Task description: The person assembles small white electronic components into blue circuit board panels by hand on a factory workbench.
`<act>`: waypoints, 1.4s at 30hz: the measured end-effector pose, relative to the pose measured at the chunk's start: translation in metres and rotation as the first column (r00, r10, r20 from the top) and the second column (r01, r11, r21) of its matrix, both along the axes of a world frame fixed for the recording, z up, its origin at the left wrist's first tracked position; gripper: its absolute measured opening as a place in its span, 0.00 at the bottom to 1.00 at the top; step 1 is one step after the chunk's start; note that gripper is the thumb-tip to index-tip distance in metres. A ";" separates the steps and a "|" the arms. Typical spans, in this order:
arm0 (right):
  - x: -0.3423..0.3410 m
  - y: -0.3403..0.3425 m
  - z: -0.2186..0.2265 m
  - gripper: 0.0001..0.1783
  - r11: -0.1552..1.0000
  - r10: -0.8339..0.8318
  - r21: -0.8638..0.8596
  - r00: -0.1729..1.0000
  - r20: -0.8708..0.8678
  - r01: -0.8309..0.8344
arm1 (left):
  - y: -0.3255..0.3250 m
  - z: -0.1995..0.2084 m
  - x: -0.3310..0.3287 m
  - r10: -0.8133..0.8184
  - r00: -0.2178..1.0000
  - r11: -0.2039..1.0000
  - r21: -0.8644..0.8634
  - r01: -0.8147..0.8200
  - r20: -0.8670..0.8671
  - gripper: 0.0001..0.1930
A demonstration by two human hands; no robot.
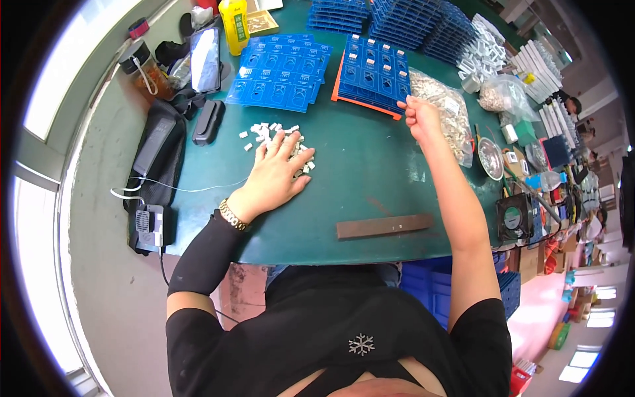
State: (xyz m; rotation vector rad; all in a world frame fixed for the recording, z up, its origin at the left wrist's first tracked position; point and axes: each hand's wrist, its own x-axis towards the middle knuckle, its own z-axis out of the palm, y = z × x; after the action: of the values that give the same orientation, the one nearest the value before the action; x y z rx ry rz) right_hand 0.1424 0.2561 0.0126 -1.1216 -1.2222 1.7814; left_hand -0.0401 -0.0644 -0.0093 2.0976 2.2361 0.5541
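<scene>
A dark green worktable [357, 165] with a smooth, slightly scuffed top fills the view, beside a bright window along its left edge. The left hand [278, 175] lies flat, palm down, fingers spread apart, over a loose scatter of small white blocky plastic parts [264, 131] near the middle of the table. A gold watch band [233, 215] circles that wrist, above a black sleeve. The right hand [421, 116] reaches to the near right corner of a blue moulded tray [374, 69] holding white parts in square pockets; its fingertips are pinched together at the tray's orange rim, and whether they grip a part cannot be told. Just right of it lies a clear bag [446, 109] of small pale pieces. A flat brown rectangular bar [385, 226] lies near the front edge. More blue trays [281, 73] are stacked toward the far edge.
</scene>
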 end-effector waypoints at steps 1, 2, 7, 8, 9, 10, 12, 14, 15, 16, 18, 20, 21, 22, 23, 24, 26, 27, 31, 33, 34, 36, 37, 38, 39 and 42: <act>0.001 0.002 -0.002 0.15 1.000 0.003 -0.002 1.000 0.002 -0.003 | 0.000 0.001 0.001 0.003 1.000 1.000 -0.002 -0.003 0.002 0.28; 0.002 0.004 -0.004 0.15 1.000 0.008 0.011 1.000 0.011 -0.008 | 0.000 0.002 0.001 -0.004 1.000 1.000 -0.008 0.004 -0.012 0.28; 0.002 0.007 -0.008 0.17 1.000 -0.004 0.013 1.000 0.020 0.004 | -0.001 -0.001 0.001 -0.014 0.999 1.000 -0.002 0.014 -0.050 0.29; 0.002 0.007 -0.009 0.17 1.000 -0.003 0.017 1.000 0.024 0.003 | -0.001 0.000 0.001 -0.012 0.998 1.000 -0.004 0.012 -0.062 0.29; 0.003 0.008 -0.011 0.17 1.000 -0.002 0.021 1.000 0.027 0.002 | -0.002 0.000 0.002 -0.010 0.997 1.000 -0.004 0.010 -0.074 0.29; 0.003 0.008 -0.012 0.17 1.000 -0.003 0.020 1.000 0.030 0.002 | -0.002 -0.001 0.002 -0.011 0.997 1.000 -0.005 0.011 -0.072 0.29; 0.003 0.009 -0.013 0.17 1.000 -0.008 0.022 1.000 0.022 0.007 | -0.002 -0.001 0.001 -0.009 0.996 1.000 -0.003 0.009 -0.084 0.29; 0.002 0.010 -0.013 0.17 1.000 -0.009 0.027 0.999 0.039 0.008 | -0.003 -0.001 0.001 -0.012 0.997 1.000 0.001 0.012 -0.080 0.29; 0.002 0.010 -0.012 0.16 0.999 -0.011 0.035 0.998 0.055 0.009 | -0.002 -0.001 0.001 -0.016 0.997 1.000 0.007 0.017 -0.077 0.29; 0.002 0.010 -0.012 0.16 0.999 -0.011 0.035 0.998 0.056 0.009 | -0.002 -0.001 0.001 -0.016 0.997 1.000 0.007 0.016 -0.076 0.29; 0.002 0.009 -0.011 0.15 0.998 -0.038 0.051 0.996 0.077 0.034 | -0.002 0.000 0.001 -0.019 0.997 1.000 0.005 0.019 -0.075 0.29; 0.001 0.005 -0.011 0.14 0.991 -0.060 0.127 0.990 0.131 0.044 | -0.002 0.001 0.001 -0.013 0.997 1.000 0.005 0.014 -0.078 0.29; 0.000 0.004 -0.011 0.14 0.978 -0.089 0.203 0.979 0.183 0.051 | -0.003 0.000 0.002 -0.010 0.997 1.000 0.004 0.011 -0.082 0.29; 0.000 0.002 -0.013 0.14 0.978 -0.089 0.202 0.979 0.184 0.051 | -0.003 0.000 0.002 -0.011 0.997 1.000 0.003 0.011 -0.081 0.29; 0.000 0.001 -0.014 0.13 0.948 -0.116 0.317 0.965 0.237 0.037 | -0.003 0.000 0.001 -0.009 0.997 1.000 0.000 0.009 -0.083 0.29; 0.001 0.000 -0.015 0.13 0.904 -0.151 0.427 0.947 0.285 0.015 | -0.003 0.000 0.002 -0.007 0.996 1.000 -0.002 0.007 -0.085 0.29; 0.002 0.006 -0.019 0.12 0.882 -0.180 0.471 0.924 0.337 0.000 | -0.003 0.000 0.002 -0.009 0.996 1.000 -0.002 0.009 -0.087 0.29; 0.001 0.007 -0.020 0.13 0.858 -0.209 0.513 0.899 0.385 -0.020 | -0.003 -0.001 0.002 -0.008 0.996 1.000 -0.001 0.008 -0.090 0.29; 0.003 0.007 -0.025 0.15 0.813 -0.264 0.579 0.849 0.458 -0.059 | -0.004 -0.001 0.002 -0.010 0.996 1.000 -0.002 0.010 -0.086 0.30; 0.003 0.008 -0.029 0.17 0.737 -0.327 0.664 0.792 0.515 -0.128 | -0.004 -0.001 0.002 -0.012 0.997 1.000 -0.002 0.012 -0.080 0.29; 0.004 0.010 -0.030 0.17 0.737 -0.327 0.664 0.791 0.517 -0.130 | -0.004 -0.002 0.002 -0.011 0.997 1.000 -0.003 0.011 -0.079 0.29; 0.007 0.014 -0.034 0.18 0.696 -0.341 0.696 0.771 0.537 -0.177 | -0.003 -0.002 0.003 -0.005 0.996 1.000 -0.010 0.005 -0.092 0.29; 0.009 0.019 -0.038 0.18 0.695 -0.344 0.697 0.770 0.538 -0.177 | -0.002 -0.002 0.004 -0.008 0.996 1.000 -0.009 0.007 -0.090 0.29; 0.011 0.023 -0.041 0.18 0.637 -0.405 0.749 0.748 0.526 -0.183 | 0.000 -0.001 0.004 -0.014 0.996 1.000 -0.008 0.013 -0.089 0.29; 0.013 0.028 -0.043 0.18 0.574 -0.464 0.797 0.727 0.507 -0.190 | 0.002 -0.001 0.004 -0.019 0.996 1.000 -0.007 0.018 -0.090 0.29; -0.007 -0.020 -0.004 0.15 0.605 -0.428 0.768 0.727 0.537 -0.212 | -0.002 -0.001 0.000 -0.005 0.998 1.000 -0.018 0.004 -0.058 0.29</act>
State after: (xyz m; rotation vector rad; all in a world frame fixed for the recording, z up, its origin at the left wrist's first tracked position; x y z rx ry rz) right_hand 0.1350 0.2365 0.0084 -1.2508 -2.0351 0.4535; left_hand -0.0400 -0.0667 -0.0104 2.1368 2.2572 0.4779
